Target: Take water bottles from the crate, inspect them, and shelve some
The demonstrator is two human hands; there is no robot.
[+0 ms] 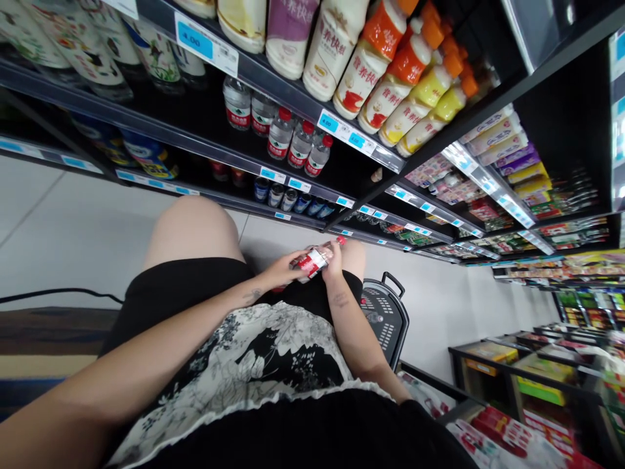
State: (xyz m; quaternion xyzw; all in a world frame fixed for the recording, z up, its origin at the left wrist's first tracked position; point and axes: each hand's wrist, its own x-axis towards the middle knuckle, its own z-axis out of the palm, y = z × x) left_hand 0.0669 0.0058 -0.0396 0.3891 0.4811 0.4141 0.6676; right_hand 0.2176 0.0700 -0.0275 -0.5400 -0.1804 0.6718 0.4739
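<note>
Low in front of my lap I hold a small clear water bottle (315, 261) with a red cap and a red-and-white label. It lies tilted, cap up and to the right. My left hand (289, 267) is closed around its base end. Near the cap end, my right hand (334, 262) is wrapped on the bottle, its thumb by the neck. Similar red-capped water bottles (299, 144) stand on the shelf ahead, apart from my hands.
A dark shopping basket (406, 329) stands on the floor at my right. Shelves ahead hold milk drink bottles (325, 49), blue cans (288, 197) and blue tubs (146, 151). Price tags line the shelf edge (234, 140). More stocked racks (512, 365) stand on the right.
</note>
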